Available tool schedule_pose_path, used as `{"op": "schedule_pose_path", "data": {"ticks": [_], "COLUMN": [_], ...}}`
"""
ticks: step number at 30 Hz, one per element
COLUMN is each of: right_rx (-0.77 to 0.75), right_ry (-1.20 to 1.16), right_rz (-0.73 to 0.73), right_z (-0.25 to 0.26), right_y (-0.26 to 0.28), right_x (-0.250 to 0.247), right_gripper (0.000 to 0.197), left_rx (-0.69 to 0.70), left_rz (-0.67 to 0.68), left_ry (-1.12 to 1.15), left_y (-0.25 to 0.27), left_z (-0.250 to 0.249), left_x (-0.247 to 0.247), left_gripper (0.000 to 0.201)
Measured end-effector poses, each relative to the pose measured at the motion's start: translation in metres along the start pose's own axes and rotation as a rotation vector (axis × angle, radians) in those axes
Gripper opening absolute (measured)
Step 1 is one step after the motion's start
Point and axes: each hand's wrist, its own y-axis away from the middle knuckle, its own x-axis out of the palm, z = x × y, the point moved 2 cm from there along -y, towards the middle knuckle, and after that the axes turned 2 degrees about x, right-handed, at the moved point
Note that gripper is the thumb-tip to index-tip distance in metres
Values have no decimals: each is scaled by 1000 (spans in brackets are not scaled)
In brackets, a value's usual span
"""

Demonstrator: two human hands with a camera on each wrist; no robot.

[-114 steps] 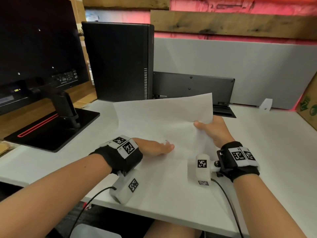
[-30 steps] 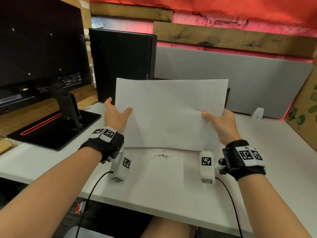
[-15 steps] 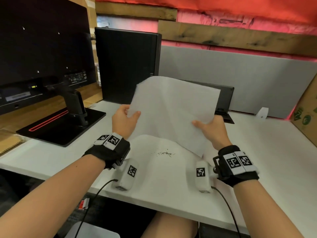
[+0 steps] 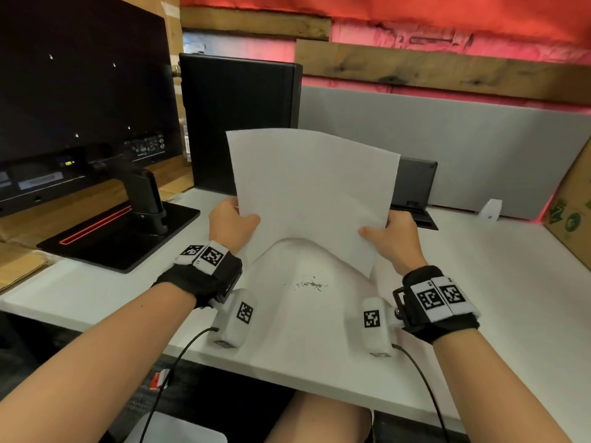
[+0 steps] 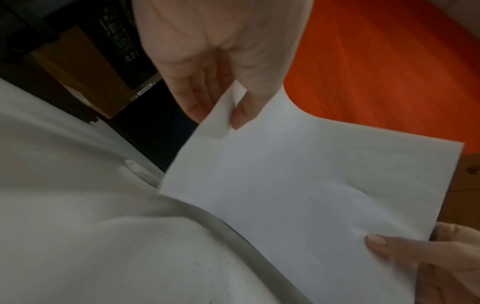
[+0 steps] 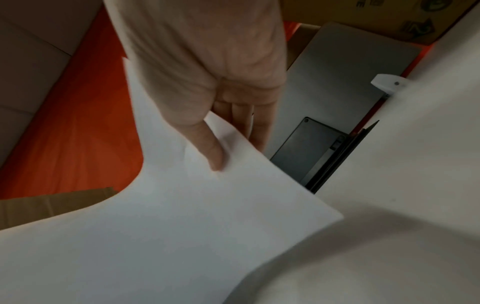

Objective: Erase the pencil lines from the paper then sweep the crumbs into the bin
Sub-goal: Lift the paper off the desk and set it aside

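Head view: one white rectangular sheet of paper [image 4: 315,199], held nearly upright above the white desk [image 4: 479,266], clear of its surface, its lower edge bowed; left hand [image 4: 232,226] pinches the sheet's lower left edge, thumb on the near face; right hand [image 4: 391,239] pinches the lower right edge likewise; no pencil lines can be made out on the face shown; a small scatter of dark eraser crumbs [image 4: 308,284] lies on the desk just below the sheet, between the two wrists, presumably tipped off so they can be swept; no bin can be identified in view; black monitor on a stand [image 4: 80,100] at far left, black computer tower [image 4: 238,123] behind the sheet, grey partition panel [image 4: 463,148] along the back, brown cardboard box [image 4: 572,206] at right edge. Left wrist view: left hand's thumb and fingers closed on the sheet's corner, slightly folding it; right thumb visible on the opposite edge; a two-point hold, judged to keep the limp sheet taut and tilted. Right wrist view: right hand's thumb pressed on the near face, fingers behind; sheet curves away below; desk beneath, blurred; crumbs not discernible here.
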Motion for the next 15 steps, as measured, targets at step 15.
{"op": "schedule_pose_path", "data": {"ticks": [15], "right_rx": [-21], "right_ry": [-68], "right_rz": [-85], "right_z": [1], "right_y": [-7], "right_x": [-7], "right_gripper": [23], "left_rx": [-4], "left_rz": [-109], "left_ry": [30], "left_y": [-11], "left_z": [1], "left_x": [-3], "left_gripper": [33]}}
